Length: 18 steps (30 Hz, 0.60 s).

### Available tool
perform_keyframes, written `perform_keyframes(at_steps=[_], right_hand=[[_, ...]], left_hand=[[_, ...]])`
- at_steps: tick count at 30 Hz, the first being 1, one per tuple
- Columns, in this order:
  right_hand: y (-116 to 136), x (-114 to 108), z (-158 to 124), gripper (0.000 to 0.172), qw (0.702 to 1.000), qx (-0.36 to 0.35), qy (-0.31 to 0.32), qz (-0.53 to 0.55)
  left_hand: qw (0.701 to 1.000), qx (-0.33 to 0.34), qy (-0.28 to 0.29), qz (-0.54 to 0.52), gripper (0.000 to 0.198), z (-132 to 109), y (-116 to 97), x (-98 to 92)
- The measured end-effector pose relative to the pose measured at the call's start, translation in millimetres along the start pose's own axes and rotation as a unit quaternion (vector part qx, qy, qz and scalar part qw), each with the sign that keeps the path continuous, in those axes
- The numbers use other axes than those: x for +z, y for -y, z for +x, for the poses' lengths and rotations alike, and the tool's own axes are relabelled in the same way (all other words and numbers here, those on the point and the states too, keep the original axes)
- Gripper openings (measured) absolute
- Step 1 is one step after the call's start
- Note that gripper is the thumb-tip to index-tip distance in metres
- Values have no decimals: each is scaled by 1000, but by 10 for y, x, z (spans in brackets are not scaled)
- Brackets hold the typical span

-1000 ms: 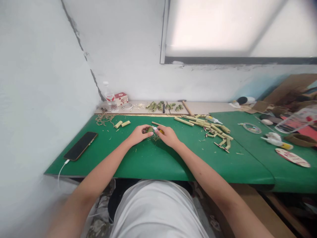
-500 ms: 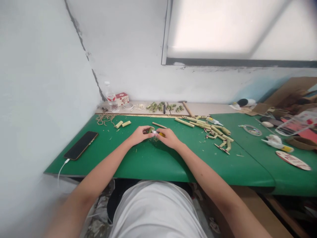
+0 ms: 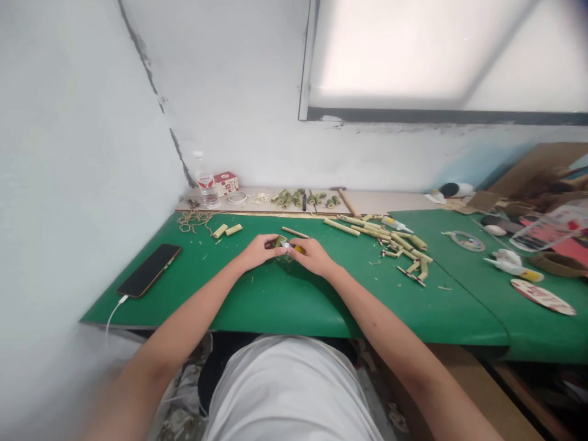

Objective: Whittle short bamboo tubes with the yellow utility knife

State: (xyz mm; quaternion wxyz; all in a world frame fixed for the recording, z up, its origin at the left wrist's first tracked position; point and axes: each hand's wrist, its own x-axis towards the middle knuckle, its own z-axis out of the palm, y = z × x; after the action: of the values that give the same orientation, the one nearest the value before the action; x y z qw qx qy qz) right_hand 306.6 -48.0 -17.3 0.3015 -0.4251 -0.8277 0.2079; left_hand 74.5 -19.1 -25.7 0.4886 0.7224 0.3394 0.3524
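Observation:
Both hands meet over the green table (image 3: 285, 300). My left hand (image 3: 257, 250) is closed around a short green bamboo piece (image 3: 278, 241). My right hand (image 3: 313, 254) pinches a small glue tube (image 3: 294, 247) with a yellow body, its white tip pointing at the bamboo piece. Fine shavings lie on the table just under the hands. A thin bamboo stick (image 3: 295, 232) lies right behind them.
A black phone (image 3: 149, 269) on a white cable lies at the left. Two short bamboo pieces (image 3: 227, 230) and twine (image 3: 192, 219) lie behind the left hand. A pile of bamboo sticks (image 3: 390, 242) is at the right. A water bottle (image 3: 205, 182) and red box (image 3: 225, 182) stand at the back.
The hands have stayed together at the same spot, with only a slight shift of the view.

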Motion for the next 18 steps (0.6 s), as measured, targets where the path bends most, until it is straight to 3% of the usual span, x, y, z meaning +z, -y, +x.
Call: perform_keyframes(at_steps=[8,18], right_hand=[[-14,25,13,31,1000,14,-9,-20],[0,22,16,32,999,23,-7,-26]], left_hand=[[1000,3,-8,10,54,-14,-30,2],[999,-1,-16,29,59,1,4,19]])
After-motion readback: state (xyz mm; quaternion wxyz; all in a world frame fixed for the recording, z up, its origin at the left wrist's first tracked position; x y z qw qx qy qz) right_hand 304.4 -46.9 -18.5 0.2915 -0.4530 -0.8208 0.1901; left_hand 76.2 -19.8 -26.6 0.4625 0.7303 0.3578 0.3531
